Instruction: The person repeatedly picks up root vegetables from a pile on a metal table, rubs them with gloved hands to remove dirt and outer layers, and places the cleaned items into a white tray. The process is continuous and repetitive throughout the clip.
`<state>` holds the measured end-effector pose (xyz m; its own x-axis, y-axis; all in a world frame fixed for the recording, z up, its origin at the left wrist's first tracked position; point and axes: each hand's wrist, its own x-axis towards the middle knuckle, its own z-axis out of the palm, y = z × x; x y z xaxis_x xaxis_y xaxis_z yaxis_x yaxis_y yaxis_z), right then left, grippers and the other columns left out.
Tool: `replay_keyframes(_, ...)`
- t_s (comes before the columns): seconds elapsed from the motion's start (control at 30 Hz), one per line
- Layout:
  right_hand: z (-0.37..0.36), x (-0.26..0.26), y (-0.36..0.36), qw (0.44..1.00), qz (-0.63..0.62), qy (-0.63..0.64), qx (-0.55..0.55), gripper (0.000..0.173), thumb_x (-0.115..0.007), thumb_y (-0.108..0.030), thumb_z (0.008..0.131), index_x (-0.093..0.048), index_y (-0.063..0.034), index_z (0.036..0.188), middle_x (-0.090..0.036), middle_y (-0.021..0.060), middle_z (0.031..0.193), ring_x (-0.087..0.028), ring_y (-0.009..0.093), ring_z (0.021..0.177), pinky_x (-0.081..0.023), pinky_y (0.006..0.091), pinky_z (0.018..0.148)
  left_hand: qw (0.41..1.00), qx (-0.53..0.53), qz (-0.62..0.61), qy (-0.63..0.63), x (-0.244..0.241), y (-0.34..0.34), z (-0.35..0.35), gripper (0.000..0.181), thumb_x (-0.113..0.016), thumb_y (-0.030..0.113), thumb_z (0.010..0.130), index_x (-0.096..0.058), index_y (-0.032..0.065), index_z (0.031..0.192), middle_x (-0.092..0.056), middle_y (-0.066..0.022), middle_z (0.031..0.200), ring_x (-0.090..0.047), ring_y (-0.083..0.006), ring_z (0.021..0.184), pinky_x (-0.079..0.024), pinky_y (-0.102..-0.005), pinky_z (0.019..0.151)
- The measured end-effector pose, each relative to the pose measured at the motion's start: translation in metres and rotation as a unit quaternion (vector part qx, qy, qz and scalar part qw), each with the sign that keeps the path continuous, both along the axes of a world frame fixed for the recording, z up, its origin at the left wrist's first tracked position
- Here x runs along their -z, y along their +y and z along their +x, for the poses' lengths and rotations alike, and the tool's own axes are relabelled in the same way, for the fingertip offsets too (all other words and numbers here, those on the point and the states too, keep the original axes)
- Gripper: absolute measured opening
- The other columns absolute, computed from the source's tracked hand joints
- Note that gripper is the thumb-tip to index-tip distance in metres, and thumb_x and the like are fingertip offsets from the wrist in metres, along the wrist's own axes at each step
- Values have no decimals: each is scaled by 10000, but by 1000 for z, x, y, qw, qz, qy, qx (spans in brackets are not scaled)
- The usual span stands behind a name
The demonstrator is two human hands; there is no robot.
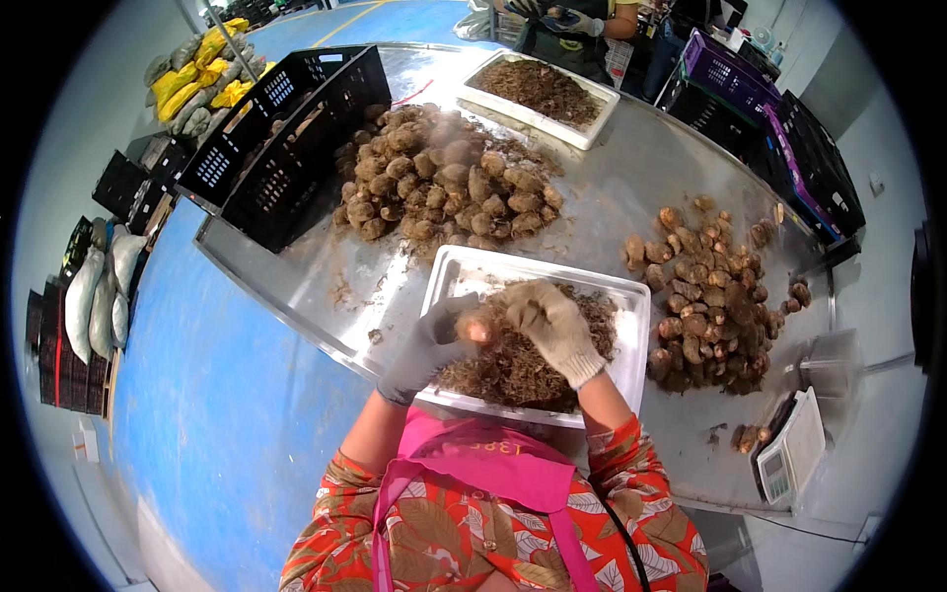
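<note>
My left hand [429,344], in a grey glove, grips a small taro corm [473,328] with a pale, cleaned end turned to the right. Just right of it hovers my right hand [551,322] in a cream knit glove. Its fingers are curled, and whether they pinch anything is hidden. Beneath both hands is a white plastic tray [642,348] filled with brown fibrous trimmings [510,370]. Beyond the tray lies a heap of hairy taro corms [444,177]. A second heap of cleaner corms [710,288] lies to the right.
The metal table [296,288] carries a black crate [296,140] at far left and a digital scale [792,448] at right, near a few corms [749,438]. Across it, a gloved co-worker [584,33] stands behind another tray of trimmings [599,133]. Purple and black crates [729,78] line the right.
</note>
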<state>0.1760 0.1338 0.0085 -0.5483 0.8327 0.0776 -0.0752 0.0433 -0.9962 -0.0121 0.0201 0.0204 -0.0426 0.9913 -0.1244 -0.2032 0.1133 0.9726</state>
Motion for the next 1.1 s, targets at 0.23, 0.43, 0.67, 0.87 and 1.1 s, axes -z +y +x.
replay_keyframes(0.23,-13,-15,-24,921,387,-8,52,77,-708,-59,841,-698,-107,901,-694,31,904,-652,229,973,-547,358,817,996,20,-15,-83,13,1,2,669,-861,211,749,-528,8,1293,-613,-53,1208,-583,-158,1122,-454,-310,996)
replay_keyframes(0.43,-4,4,-2,945,301,-91,90,92,-665,-16,830,-661,-107,815,-675,37,856,-656,226,822,-555,348,776,998,20,-9,-56,2,-2,1,629,-838,123,739,-534,8,1278,-621,-57,1186,-591,-156,1100,-457,-310,991)
replay_keyframes(0.67,-13,-17,-22,873,444,-150,133,193,-715,-191,848,-650,-50,732,-638,58,777,-631,225,689,-527,328,602,1000,8,2,8,4,2,8,615,-812,68,739,-523,5,1277,-605,-60,1211,-568,-157,1140,-438,-325,1023)
replay_keyframes(0.87,1,13,-6,921,297,-216,127,133,-702,-155,877,-708,-25,906,-690,112,874,-676,258,719,-551,360,646,1000,-22,16,4,-3,2,5,689,-828,54,732,-491,-6,1329,-598,-73,1241,-562,-172,1166,-429,-330,1042)
replay_keyframes(1.1,1,-18,-39,980,148,-120,60,161,-719,-157,857,-734,-59,983,-692,141,876,-687,282,753,-554,350,694,996,-21,20,84,6,3,8,716,-820,-6,719,-496,-18,1358,-557,-90,1306,-545,-179,1205,-434,-324,1048)
